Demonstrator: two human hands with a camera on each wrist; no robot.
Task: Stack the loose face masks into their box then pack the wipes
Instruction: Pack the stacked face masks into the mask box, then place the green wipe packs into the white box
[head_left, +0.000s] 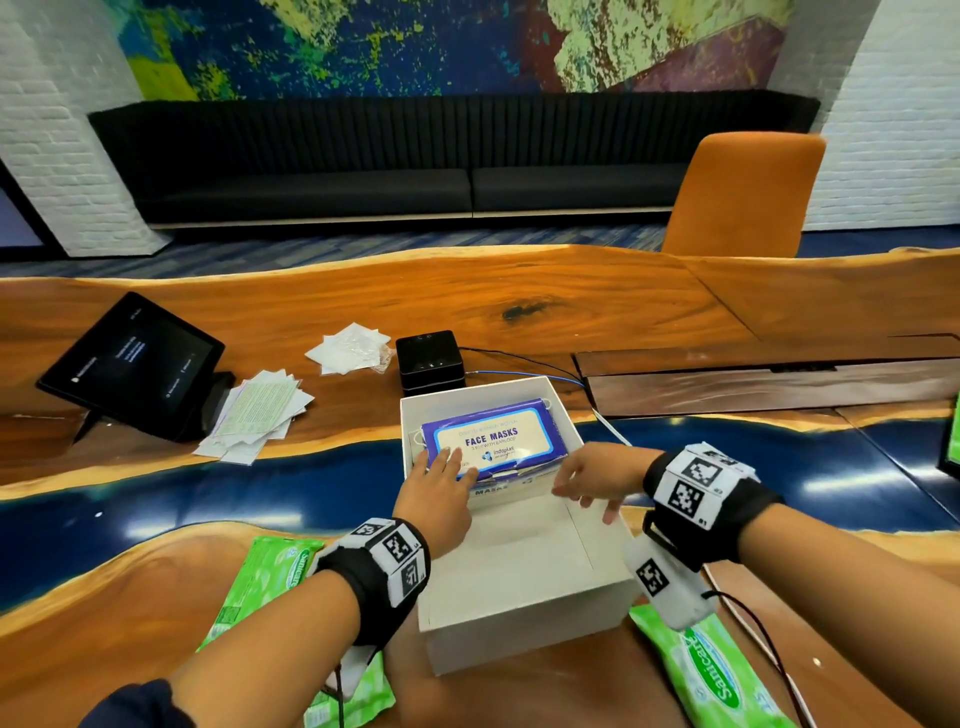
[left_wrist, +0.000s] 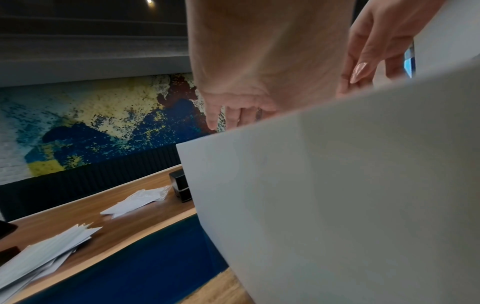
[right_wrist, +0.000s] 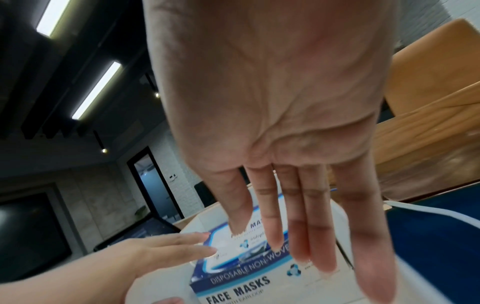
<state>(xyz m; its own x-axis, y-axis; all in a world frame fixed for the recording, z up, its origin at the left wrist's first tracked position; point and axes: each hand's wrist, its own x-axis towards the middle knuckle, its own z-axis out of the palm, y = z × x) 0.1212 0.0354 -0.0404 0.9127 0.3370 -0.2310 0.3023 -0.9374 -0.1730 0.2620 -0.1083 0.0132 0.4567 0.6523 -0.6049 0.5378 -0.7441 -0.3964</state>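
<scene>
The blue-and-white face mask box (head_left: 488, 441) lies at the far end inside a white carton (head_left: 524, 623). My left hand (head_left: 441, 478) reaches into the carton with straight fingers resting on the mask box's top near its left front corner. My right hand (head_left: 587, 480) hovers open, fingers spread, just in front of the mask box's right end and holds nothing. The right wrist view shows the mask box (right_wrist: 233, 283) below the straight fingers (right_wrist: 298, 226) and the left hand (right_wrist: 166, 248) touching it. Two green wipes packs lie on the table, one left (head_left: 260, 577) and one right (head_left: 711, 670) of the carton.
Behind the carton stands a black cube device (head_left: 430, 361) with cables running right. A tilted tablet (head_left: 130, 364), a heap of leaflets (head_left: 254, 410) and white packets (head_left: 350, 348) lie at the left back. An orange chair (head_left: 743, 192) stands beyond the table.
</scene>
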